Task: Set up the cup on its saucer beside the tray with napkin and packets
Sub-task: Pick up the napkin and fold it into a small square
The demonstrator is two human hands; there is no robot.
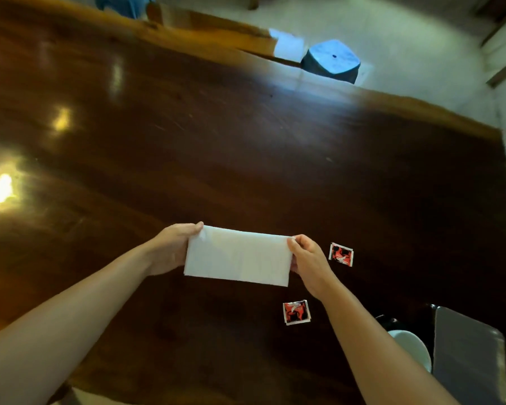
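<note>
A white folded napkin [238, 255] is held flat just above the dark wooden table [246, 156]. My left hand [170, 249] grips its left end and my right hand [307, 261] pinches its right end. Two red and black packets lie on the table: one [341, 254] right of my right hand, the other [296, 312] nearer to me beside my right forearm. At the lower right a grey tray [468, 358] lies by the table's edge. A white round piece of crockery [412, 346] shows partly between my right forearm and the tray; whether it is the cup or the saucer is unclear.
The table's far edge runs diagonally across the top. Beyond it a blue plastic stool [332, 61] stands on the pale floor. Bright light reflections shine on the table's left side.
</note>
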